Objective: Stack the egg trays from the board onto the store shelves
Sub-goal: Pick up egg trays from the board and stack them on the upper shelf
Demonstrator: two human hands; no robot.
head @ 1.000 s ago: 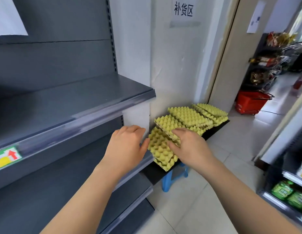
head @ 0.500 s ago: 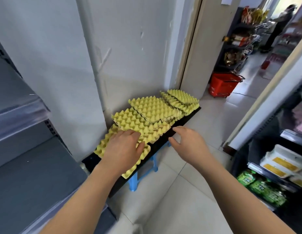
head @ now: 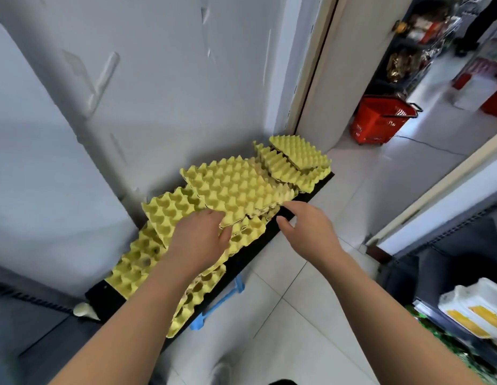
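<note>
Several yellow egg trays (head: 236,190) lie overlapping in a loose row on a black board (head: 300,201) that stands against the white wall. My left hand (head: 200,243) rests palm down on the near trays, its fingertips at the front corner of the bumpy middle tray. My right hand (head: 305,226) hovers just right of that tray's front edge, fingers relaxed and spread, holding nothing. More trays (head: 294,159) sit at the board's far end. Only a dark corner of the shelf unit (head: 28,329) shows at lower left.
A blue stool (head: 219,304) props the board above the tiled floor. A red shopping basket (head: 380,120) stands by the doorway beyond. Stocked shelves (head: 464,315) with white cartons line the right side. A person stands far back in the aisle.
The view has swung right, away from the grey shelves, toward the board. Both hands moved forward along the trays; my left hand now reaches the middle tray and my right hand came up beside it.
</note>
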